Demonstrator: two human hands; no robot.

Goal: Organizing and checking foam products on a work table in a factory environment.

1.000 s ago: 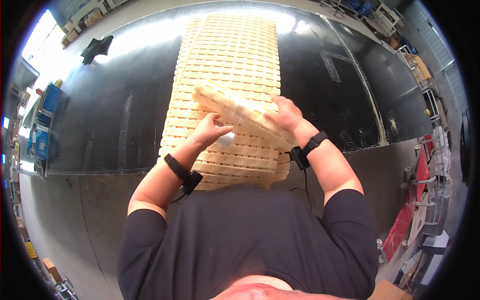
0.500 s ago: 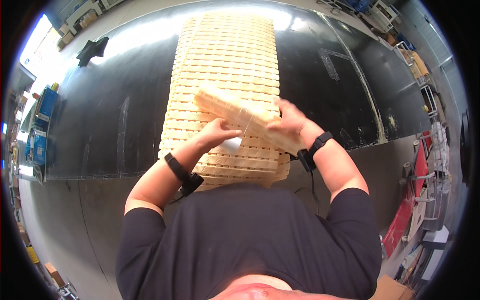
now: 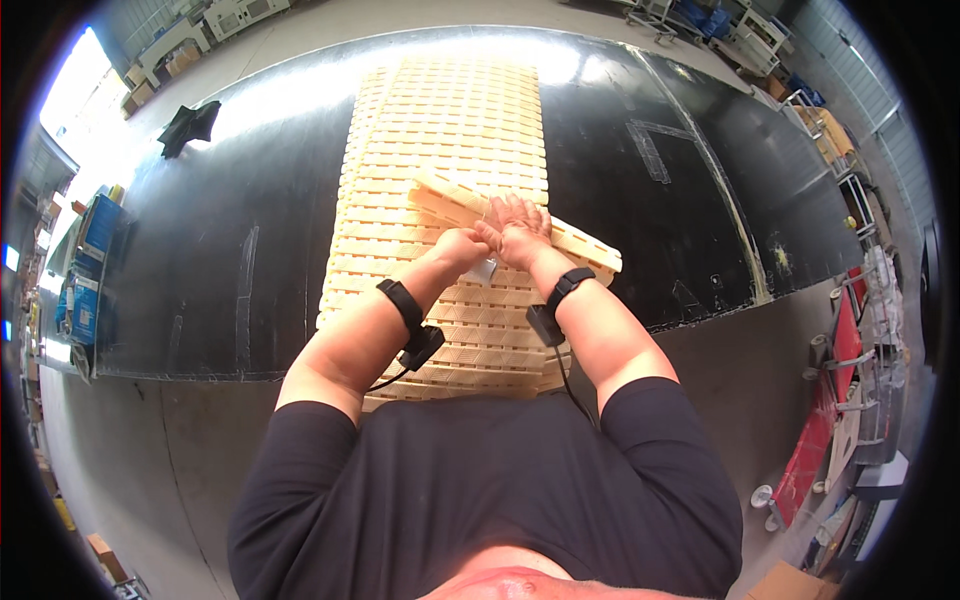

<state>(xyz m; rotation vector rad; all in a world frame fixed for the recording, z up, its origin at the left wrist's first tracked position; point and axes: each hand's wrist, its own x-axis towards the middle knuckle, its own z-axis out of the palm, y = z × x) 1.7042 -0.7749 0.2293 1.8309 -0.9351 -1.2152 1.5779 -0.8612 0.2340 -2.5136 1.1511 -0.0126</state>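
A narrow pale-yellow slatted strip, folded or layered, lies slantwise over a long stack of matching slatted mats. My right hand rests on the strip's middle, its fingers spread over the slats. Right beside it, my left hand is closed at the strip's near edge; what its fingers pinch is hidden. A small white, shiny piece shows just below the two hands; whether it is held cannot be told. Both wrists wear black bands with small cabled boxes.
The mats lie on a wide black tabletop with bits of clear tape. A crumpled black item lies at the far left. Blue boxes stand beyond the left edge; a red panel on wheels is at the right.
My right hand has moved left from the strip's right part onto its middle. My left hand has come up beside it. The strip has turned flatter, its right end now farther from me.
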